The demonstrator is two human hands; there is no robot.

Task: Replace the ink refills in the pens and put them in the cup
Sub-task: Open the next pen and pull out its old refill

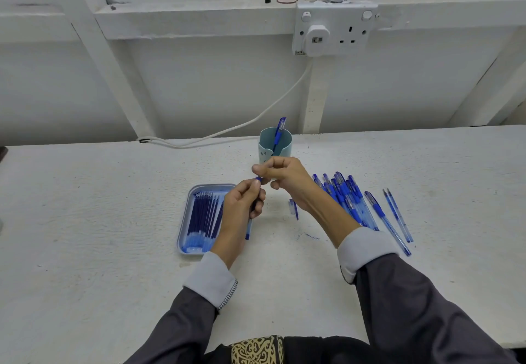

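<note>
My left hand (pixel 244 202) grips a blue pen barrel (pixel 248 229) upright over the table, its lower end sticking out below the fist. My right hand (pixel 280 175) pinches the barrel's top end, where a small blue part (pixel 259 179) shows between the fingertips. Behind my hands stands a light blue cup (pixel 281 143) with one blue pen (pixel 279 131) in it. A loose pen cap (pixel 293 209) lies on the table under my right wrist. A blue tray (pixel 186 221) on the left holds several ink refills (pixel 203 218).
A pile of several blue pens (pixel 345 200) lies to the right, with loose pens (pixel 397 215) beside it. A white cable (pixel 227 131) runs from a wall socket (pixel 334 31) down to the table's back edge. The white table (pixel 99 221) spreads left and right.
</note>
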